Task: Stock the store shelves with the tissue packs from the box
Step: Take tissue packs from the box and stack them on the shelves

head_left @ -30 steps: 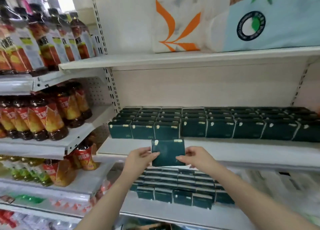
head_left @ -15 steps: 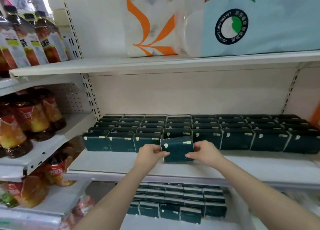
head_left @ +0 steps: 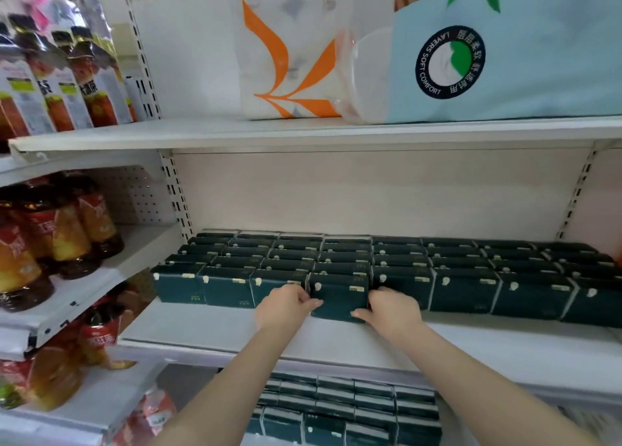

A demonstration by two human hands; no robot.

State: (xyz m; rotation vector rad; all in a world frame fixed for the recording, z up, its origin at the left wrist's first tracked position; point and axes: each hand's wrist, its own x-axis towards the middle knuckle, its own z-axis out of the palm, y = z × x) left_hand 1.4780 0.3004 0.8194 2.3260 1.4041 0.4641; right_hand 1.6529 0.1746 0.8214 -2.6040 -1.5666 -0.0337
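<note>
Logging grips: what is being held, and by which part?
A dark green tissue pack: the left hand grips its left side, the right hand its right side.

Blurry bottles [head_left: 20, 270] and lower tissue packs [head_left: 336, 415], partly off-frame

Both hands, left hand [head_left: 286, 306] and right hand [head_left: 390, 307], grip a tissue pack [head_left: 338, 296] on the shelf [head_left: 215, 331].

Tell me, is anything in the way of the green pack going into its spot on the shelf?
Nothing visible blocks it. The left hand and right hand grip the dark green rectangular tissue pack, already in the front-row gap on the white metal shelf, with neighbouring green packs close on both sides.
</note>
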